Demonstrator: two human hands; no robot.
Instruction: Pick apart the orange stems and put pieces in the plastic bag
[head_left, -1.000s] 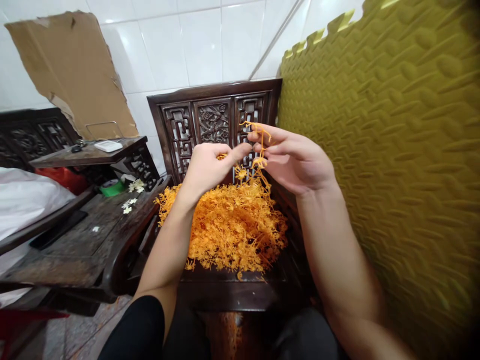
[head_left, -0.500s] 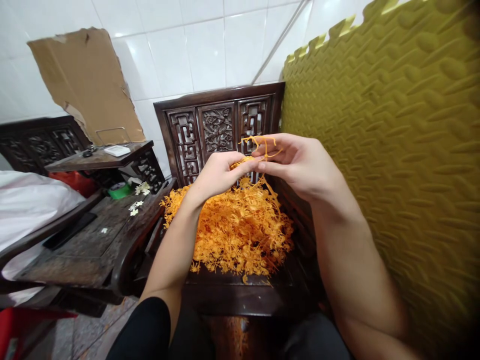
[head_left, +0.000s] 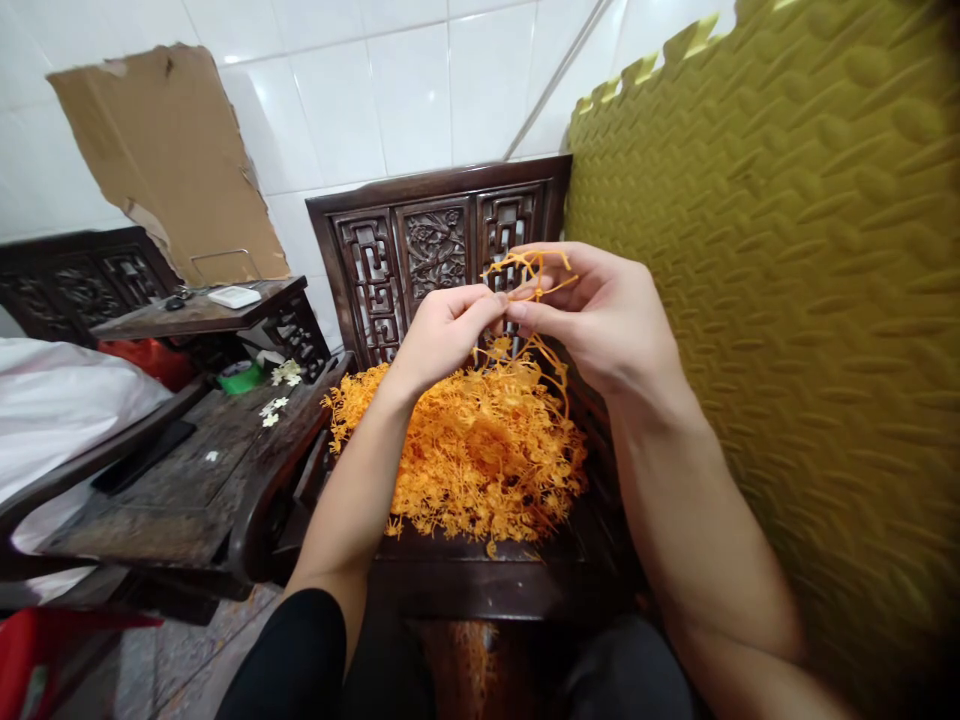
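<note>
Both hands meet above a heap of orange plastic flower pieces [head_left: 480, 450] that lies on a dark carved wooden chair [head_left: 480, 590]. My left hand [head_left: 450, 325] is closed, thumb and forefinger pinched at the orange plastic sprig [head_left: 538, 275]. My right hand [head_left: 600, 310] grips the same sprig between thumb and fingers, the fingertips of the two hands touching. Thin branching stems stick up above the right fingers, and more strands hang below toward the heap. The exact spot where the fingers pinch is partly hidden.
A yellow foam mat [head_left: 750, 250] stands upright close on the right. At left, a second dark chair [head_left: 150, 510] holds green tape [head_left: 240, 376], small pale flower pieces [head_left: 274, 410] and a white bag [head_left: 67, 410]. Cardboard [head_left: 165, 160] leans against the tiled wall.
Both hands have risen slightly. The sprig in the right fingers has turned a little, and more of its strands now hang below the hands.
</note>
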